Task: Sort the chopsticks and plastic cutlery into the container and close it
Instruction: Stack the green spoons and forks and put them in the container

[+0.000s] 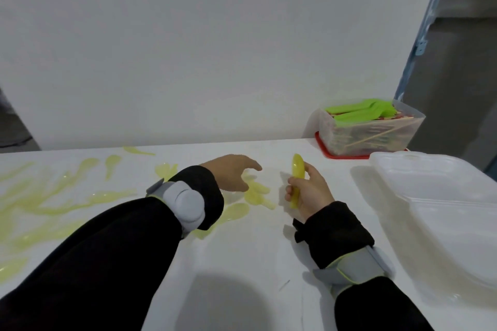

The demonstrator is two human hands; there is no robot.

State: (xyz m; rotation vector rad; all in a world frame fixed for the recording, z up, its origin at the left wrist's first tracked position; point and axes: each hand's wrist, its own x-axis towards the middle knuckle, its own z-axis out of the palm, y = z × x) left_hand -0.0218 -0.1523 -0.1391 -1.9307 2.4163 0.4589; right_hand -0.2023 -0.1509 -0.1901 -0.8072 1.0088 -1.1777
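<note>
Right hand [309, 193] grasps stacked pale-yellow plastic spoons [298, 169]; left hand [232, 172], fingers relaxed, hovers over loose yellow spoons [258, 192] on white table [242, 250].

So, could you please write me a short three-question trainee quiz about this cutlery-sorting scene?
1. True or false: the right hand grips a stack of yellow spoons.
2. What does the left hand hover over?
A. green cutlery
B. loose yellow spoons
C. a red lid
3. Fill in: the clear container at the table's far right corner holds ____ cutlery and wooden sticks.

Key: 1 true; 2 B, the loose yellow spoons; 3 green.
</note>
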